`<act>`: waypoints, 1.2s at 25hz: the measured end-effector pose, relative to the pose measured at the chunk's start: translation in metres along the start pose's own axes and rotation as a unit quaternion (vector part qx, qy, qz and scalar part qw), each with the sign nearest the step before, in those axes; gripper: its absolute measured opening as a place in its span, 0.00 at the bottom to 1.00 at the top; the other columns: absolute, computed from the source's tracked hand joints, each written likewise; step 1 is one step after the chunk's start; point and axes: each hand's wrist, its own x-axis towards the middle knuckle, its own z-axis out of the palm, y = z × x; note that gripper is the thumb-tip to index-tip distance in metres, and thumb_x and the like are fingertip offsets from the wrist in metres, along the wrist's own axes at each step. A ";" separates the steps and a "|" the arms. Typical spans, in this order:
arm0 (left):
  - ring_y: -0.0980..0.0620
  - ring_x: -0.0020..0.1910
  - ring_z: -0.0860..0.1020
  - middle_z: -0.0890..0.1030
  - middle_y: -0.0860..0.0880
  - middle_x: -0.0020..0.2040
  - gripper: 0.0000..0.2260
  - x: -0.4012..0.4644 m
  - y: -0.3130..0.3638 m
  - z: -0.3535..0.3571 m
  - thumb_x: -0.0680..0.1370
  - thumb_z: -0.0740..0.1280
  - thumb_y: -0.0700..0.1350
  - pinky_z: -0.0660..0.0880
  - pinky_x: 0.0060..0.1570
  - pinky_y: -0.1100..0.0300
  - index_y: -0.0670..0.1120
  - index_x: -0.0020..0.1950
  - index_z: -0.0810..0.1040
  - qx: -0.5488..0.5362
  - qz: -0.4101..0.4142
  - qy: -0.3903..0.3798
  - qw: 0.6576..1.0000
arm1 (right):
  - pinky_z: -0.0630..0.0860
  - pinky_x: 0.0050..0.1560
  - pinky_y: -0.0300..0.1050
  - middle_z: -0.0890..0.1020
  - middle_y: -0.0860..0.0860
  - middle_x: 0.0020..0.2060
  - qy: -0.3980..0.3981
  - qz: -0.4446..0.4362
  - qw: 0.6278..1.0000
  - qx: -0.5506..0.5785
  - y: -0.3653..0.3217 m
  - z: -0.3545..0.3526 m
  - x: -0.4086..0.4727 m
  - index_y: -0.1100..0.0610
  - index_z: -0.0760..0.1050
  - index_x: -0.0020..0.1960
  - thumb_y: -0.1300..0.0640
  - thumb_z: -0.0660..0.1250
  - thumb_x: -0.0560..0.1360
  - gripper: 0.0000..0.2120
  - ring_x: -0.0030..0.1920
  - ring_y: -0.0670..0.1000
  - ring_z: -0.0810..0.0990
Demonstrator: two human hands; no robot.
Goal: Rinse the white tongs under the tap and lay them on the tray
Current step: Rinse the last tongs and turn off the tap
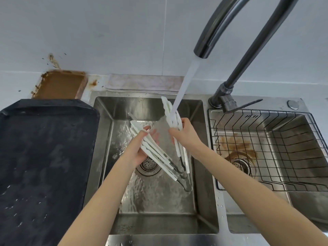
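Over the left sink basin I hold white tongs in both hands. My left hand grips one bundle of white tongs, slanted with the tips up-left and the dark hinged ends down-right. My right hand grips a second set of white tongs, nearly upright, its tips in the water stream that falls from the tap. The black tray lies to the left of the sink, wet with drops and with nothing on it.
A wire rack sits in the right basin, which shows rust stains near its drain. A brown stained board and a folded cloth lie behind the sink. The tap's base and lever stand between the basins.
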 end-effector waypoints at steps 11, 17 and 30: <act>0.49 0.57 0.75 0.75 0.45 0.63 0.10 -0.002 -0.015 -0.007 0.80 0.55 0.39 0.72 0.51 0.56 0.48 0.57 0.73 0.033 -0.012 0.007 0.999 | 0.80 0.40 0.48 0.78 0.45 0.35 -0.014 -0.060 0.998 -0.004 0.011 0.002 -0.012 0.45 0.68 0.45 0.49 0.68 0.72 0.08 0.33 0.46 0.79; 0.53 0.47 0.80 0.81 0.47 0.50 0.13 -0.006 -0.003 0.004 0.78 0.60 0.36 0.76 0.46 0.59 0.45 0.61 0.72 0.138 0.052 -0.016 0.989 | 0.71 0.30 0.28 0.72 0.46 0.34 0.006 -0.042 0.999 -0.017 0.012 -0.005 -0.016 0.46 0.67 0.41 0.59 0.65 0.71 0.10 0.33 0.43 0.71; 0.63 0.23 0.73 0.75 0.56 0.20 0.12 -0.014 0.011 0.065 0.74 0.64 0.44 0.70 0.40 0.62 0.49 0.30 0.71 0.399 0.206 0.041 0.892 | 0.76 0.43 0.41 0.82 0.59 0.44 0.086 0.028 0.992 0.086 0.022 -0.031 -0.026 0.63 0.75 0.51 0.58 0.69 0.72 0.12 0.43 0.51 0.81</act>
